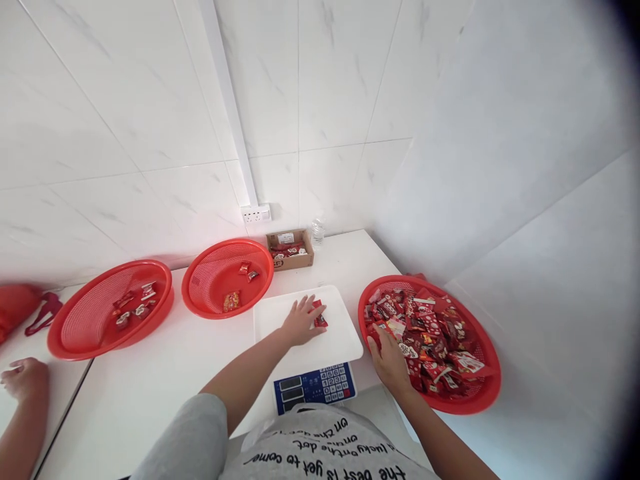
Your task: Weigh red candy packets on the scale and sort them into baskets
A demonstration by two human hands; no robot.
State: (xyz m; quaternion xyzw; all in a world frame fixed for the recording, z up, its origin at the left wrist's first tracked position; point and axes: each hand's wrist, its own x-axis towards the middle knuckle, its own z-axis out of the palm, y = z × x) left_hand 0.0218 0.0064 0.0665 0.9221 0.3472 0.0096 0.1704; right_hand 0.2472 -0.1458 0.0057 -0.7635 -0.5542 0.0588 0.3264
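Barely started imo: left hand (pixel 300 321) pinches one red packet (pixel 319 316) on the scale tray (pixel 305 347); right hand (pixel 389 360) grabs into the full basket (pixel 480 393) at 3 o'clock, grip hidden.

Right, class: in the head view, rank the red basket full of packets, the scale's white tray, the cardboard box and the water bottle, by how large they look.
1. Red basket full of packets
2. White tray
3. Cardboard box
4. Water bottle
Box and bottle stand farther back, so look smaller.
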